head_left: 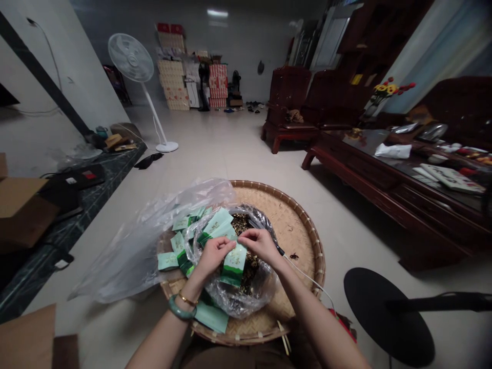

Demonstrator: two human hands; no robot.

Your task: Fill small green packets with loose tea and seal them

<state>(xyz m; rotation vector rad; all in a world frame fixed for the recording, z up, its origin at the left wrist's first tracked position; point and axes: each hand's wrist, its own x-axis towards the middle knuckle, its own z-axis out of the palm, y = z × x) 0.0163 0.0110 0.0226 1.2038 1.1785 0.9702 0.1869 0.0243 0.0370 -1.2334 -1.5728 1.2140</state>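
My left hand (213, 254) and my right hand (262, 245) are both closed in a pinch on the top edge of a small green packet (233, 265), which hangs upright between them. Below and behind it, a clear plastic bag (255, 302) lies open, holding dark dried leaves (241, 223) with pale bits. More green packets (217, 223) rest on the bag, and several others (169, 261) lie to its left. Another light-green packet (212, 316) is under my left wrist. All of this sits on a round woven bamboo tray (295, 225).
A large clear plastic sheet (126, 251) spills over the tray's left side. To the right runs a white cord (313, 281), near a black round stand base (388, 318). A dark wooden table (369, 179) stands at right, a white fan (131, 59) at back left.
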